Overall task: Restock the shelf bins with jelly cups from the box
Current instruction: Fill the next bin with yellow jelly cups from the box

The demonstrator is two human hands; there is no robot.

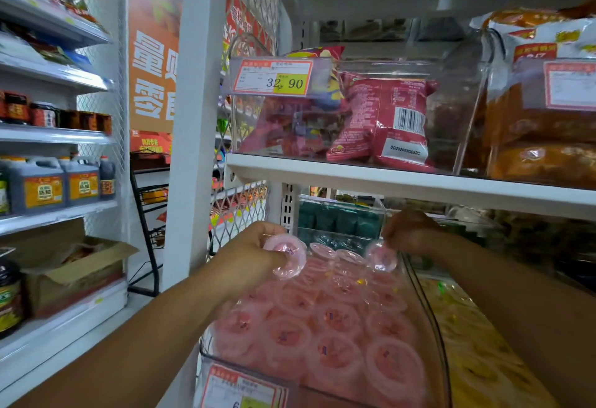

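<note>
**Two jelly cups poised over a well-stocked bin**

The left hand [254, 256] curls round one pink jelly cup [285, 257]. The right hand [416, 233] pinches a second cup [382, 257] near its rim. Both hover above the clear bin [430, 298], which is packed with cups [322, 330]. They look light, thin-walled and slick, so the stiffer rim is probably the safest hold. The shelf board [403, 186] overhead limits headroom, and yellow packets [477, 343] lie alongside at right.

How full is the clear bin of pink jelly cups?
Mostly full: jelly cups cover the clear bin from front to back.
</note>
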